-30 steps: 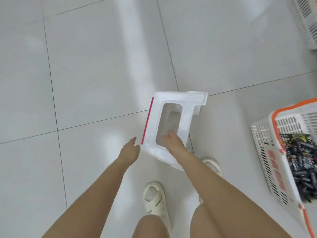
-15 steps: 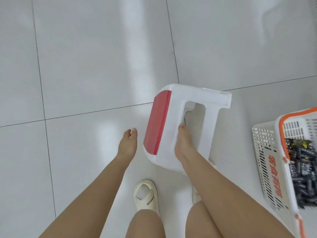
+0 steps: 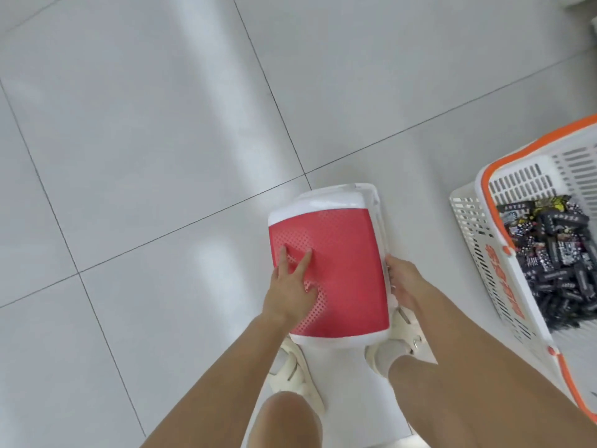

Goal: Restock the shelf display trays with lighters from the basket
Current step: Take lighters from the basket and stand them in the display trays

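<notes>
Pressing spread fingers (image 3: 284, 257) flat on the stool (image 3: 342, 273); right hand (image 3: 402, 286) grips its edge.

A person stands over a white plastic stool (image 3: 329, 273) with a red perforated seat, seen from above on a glossy white tiled floor (image 3: 145, 140). The left hand (image 3: 290, 289) rests flat on the seat, fingers straight and pointing toward 12 o'clock; the right hand (image 3: 402, 284) grips the stool's edge at 3 o'clock. At 3 o'clock from the stool, apart from it, sits a white basket (image 3: 478, 240) with orange handles, holding a heap of dark lighters (image 3: 559, 253). Cream sandals (image 3: 292, 373) show beneath the stool.
</notes>
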`<state>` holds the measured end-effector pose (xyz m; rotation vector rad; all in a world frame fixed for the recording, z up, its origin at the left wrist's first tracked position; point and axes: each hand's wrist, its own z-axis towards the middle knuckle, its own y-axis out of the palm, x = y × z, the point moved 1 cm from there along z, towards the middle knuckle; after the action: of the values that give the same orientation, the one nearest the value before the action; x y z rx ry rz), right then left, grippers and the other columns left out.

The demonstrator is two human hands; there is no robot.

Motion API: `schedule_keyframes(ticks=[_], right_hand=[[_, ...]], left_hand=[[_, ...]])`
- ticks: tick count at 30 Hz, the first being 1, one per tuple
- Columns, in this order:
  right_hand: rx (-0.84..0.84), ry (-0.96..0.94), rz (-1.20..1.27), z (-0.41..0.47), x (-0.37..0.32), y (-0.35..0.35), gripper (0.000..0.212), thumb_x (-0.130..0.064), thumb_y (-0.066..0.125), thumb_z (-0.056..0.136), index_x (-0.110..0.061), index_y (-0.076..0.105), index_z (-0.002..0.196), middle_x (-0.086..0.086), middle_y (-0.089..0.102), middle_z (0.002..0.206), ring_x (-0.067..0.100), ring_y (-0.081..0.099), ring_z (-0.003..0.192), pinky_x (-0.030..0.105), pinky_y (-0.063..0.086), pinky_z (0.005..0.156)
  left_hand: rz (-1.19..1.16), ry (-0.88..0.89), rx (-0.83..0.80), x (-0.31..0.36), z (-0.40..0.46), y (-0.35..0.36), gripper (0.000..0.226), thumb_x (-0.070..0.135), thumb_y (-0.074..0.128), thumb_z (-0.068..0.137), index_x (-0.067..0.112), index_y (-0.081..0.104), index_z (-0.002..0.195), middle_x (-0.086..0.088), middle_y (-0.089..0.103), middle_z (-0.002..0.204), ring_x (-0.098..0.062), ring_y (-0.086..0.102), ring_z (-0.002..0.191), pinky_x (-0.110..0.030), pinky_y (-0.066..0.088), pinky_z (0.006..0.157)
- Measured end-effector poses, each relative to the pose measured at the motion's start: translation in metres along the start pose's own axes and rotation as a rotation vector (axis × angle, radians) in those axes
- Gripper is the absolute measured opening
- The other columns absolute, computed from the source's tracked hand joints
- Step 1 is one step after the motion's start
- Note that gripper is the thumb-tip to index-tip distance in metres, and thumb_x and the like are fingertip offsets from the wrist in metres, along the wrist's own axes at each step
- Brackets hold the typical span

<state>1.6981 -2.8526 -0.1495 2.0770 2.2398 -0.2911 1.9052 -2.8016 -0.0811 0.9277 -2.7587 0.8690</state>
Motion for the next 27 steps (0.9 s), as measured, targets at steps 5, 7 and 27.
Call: schedule_keyframes(ticks=[5, 7, 27], right_hand=[[-0.021, -0.045, -0.221, -0.019, -0.017, -0.026, 0.029, -0.013, 0.038, 0.097, -0.019, 0.052, 0.073, 0.0, 0.05, 0.076, 0.01, 0.042, 0.064, 0.022, 0.034, 0.058], [-0.005, -0.095, -0.174, -0.043, -0.025, -0.046, 0.021, -0.013, 0.043, 0.096, -0.012, 0.061, 0.085, 0.002, 0.056, 0.083, 0.015, 0.05, 0.069, 0.024, 0.038, 0.062], [0.39, -0.046, 0.186, -0.207, -0.083, -0.281, 0.021, -0.024, 0.046, 0.095, -0.022, 0.065, 0.105, -0.003, 0.07, 0.09, 0.016, 0.065, 0.078, 0.024, 0.044, 0.059]], left_hand=[[0.021, -0.096, -0.128, 0.038, 0.003, -0.01, 0.068, 0.029, 0.047, 0.094, 0.034, 0.012, 0.152, -0.004, -0.011, 0.161, -0.031, 0.033, 0.139, -0.037, 0.04, 0.106], [0.048, -0.102, -0.109, 0.066, -0.002, -0.028, 0.066, 0.027, 0.048, 0.093, 0.032, 0.018, 0.152, -0.004, 0.001, 0.161, -0.027, 0.037, 0.137, -0.035, 0.042, 0.103], [0.684, 0.39, -0.239, 0.492, -0.018, -0.081, 0.033, 0.021, 0.045, 0.091, 0.023, 0.061, 0.12, -0.003, 0.065, 0.119, -0.023, 0.06, 0.106, -0.026, 0.047, 0.082]])
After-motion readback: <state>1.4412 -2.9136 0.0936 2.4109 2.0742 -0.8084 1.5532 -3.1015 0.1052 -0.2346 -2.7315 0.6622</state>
